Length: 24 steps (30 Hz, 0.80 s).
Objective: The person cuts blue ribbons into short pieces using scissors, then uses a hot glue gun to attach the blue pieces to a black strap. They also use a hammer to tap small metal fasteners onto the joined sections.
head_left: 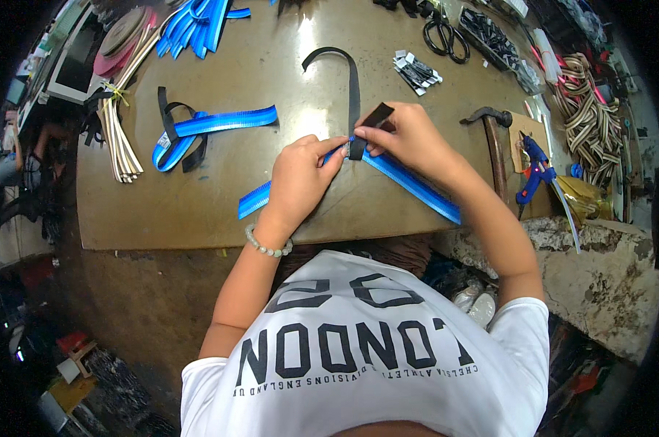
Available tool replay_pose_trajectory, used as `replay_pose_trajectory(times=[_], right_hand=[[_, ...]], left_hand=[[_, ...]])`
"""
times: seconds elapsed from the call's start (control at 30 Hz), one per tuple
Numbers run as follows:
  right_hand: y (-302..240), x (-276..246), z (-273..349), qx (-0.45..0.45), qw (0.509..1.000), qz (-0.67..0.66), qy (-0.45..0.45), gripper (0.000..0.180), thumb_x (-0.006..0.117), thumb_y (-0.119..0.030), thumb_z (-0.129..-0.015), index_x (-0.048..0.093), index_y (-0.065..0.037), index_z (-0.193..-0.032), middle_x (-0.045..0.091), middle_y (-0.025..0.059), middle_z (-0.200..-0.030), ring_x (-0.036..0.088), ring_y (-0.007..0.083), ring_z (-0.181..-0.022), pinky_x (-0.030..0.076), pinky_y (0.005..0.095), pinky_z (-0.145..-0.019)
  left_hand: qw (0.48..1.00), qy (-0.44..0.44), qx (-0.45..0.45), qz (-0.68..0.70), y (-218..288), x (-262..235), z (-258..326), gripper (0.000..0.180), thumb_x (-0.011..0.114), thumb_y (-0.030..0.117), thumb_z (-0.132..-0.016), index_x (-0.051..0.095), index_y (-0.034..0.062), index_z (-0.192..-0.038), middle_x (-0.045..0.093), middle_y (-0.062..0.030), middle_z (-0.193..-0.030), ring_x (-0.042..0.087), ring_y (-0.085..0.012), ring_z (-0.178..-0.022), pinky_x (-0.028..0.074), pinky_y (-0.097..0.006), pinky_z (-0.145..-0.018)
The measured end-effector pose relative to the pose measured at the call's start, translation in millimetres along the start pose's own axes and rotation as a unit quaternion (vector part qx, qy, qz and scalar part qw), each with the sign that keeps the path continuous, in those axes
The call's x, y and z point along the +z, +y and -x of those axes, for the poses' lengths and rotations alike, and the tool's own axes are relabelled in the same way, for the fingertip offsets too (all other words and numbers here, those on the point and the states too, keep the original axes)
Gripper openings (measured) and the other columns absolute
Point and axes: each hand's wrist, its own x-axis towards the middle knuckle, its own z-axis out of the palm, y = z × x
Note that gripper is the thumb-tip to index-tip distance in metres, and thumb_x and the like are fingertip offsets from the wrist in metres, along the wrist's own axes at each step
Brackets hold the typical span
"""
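Near the table's front edge, a blue webbing strap (411,188) lies folded into an angle, its two ends spreading toward me. A black strap (354,91) runs from the fold to the far side and curls over at its tip. My left hand (305,178) pinches the fold of the blue strap, thumb and forefinger pressed together. My right hand (411,140) grips a short end of the black strap, which stands up between thumb and fingers. The exact crossing of the two straps is partly hidden by my fingertips.
On the left lies another blue strap (231,121) with black strap looped on it. Beyond are a bundle of cream cords (118,142) and several blue strips (198,29). To the right are small labels (417,72), black scissors (446,38), a hammer (495,149) and a blue glue gun (536,171).
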Motion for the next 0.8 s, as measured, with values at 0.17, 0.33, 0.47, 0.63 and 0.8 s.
replay_pose_trajectory(times=[0.17,0.33,0.47,0.63,0.8], right_hand=[[9,3,-17,0.046,0.993,-0.099,-0.043,0.014,0.068,-0.007,-0.090,0.062,0.004,-0.095,0.066,0.0063,-0.071,0.062,0.0085,-0.059,0.053,0.0233,-0.051],[12,5,-16,0.006,0.996,-0.081,-0.024,0.012,0.066,-0.006,-0.090,0.063,0.006,-0.092,0.063,0.0091,-0.077,0.063,0.0115,-0.056,0.053,0.0267,-0.050],[14,11,-11,-0.059,0.997,-0.045,0.008,0.011,0.066,-0.004,-0.089,0.063,0.006,-0.094,0.059,0.0098,-0.082,0.063,0.0128,-0.057,0.052,0.0275,-0.049],[8,5,-16,0.049,0.999,0.004,-0.012,0.016,0.067,-0.012,-0.090,0.061,0.003,-0.086,0.059,0.0143,-0.083,0.064,0.0181,-0.057,0.053,0.0320,-0.051],[-6,2,-1,0.019,0.939,0.331,0.090,0.013,0.063,-0.011,-0.091,0.060,0.001,-0.089,0.062,0.0195,-0.094,0.063,0.0331,-0.064,0.054,0.0434,-0.063]], left_hand=[[0.999,-0.025,-0.039,-0.005,1,-2,3,0.020,0.069,0.020,-0.086,0.075,0.0093,-0.102,0.056,-0.0129,-0.068,0.056,-0.0284,-0.061,0.046,-0.039,-0.059],[1.000,-0.005,-0.020,-0.007,2,1,1,0.022,0.070,0.023,-0.086,0.074,0.0080,-0.101,0.057,-0.0124,-0.068,0.056,-0.0267,-0.060,0.044,-0.038,-0.057],[0.999,0.038,0.012,-0.025,8,8,1,0.026,0.070,0.029,-0.086,0.072,0.0081,-0.101,0.061,-0.0123,-0.071,0.062,-0.0306,-0.066,0.048,-0.041,-0.059],[0.994,0.020,0.000,-0.112,13,12,4,0.030,0.069,0.033,-0.087,0.069,0.0154,-0.112,0.066,-0.0116,-0.078,0.064,-0.0298,-0.069,0.049,-0.039,-0.060],[0.986,-0.007,0.025,-0.164,15,9,5,0.034,0.067,0.033,-0.088,0.068,0.0201,-0.120,0.064,-0.0098,-0.075,0.063,-0.0308,-0.068,0.049,-0.041,-0.059]])
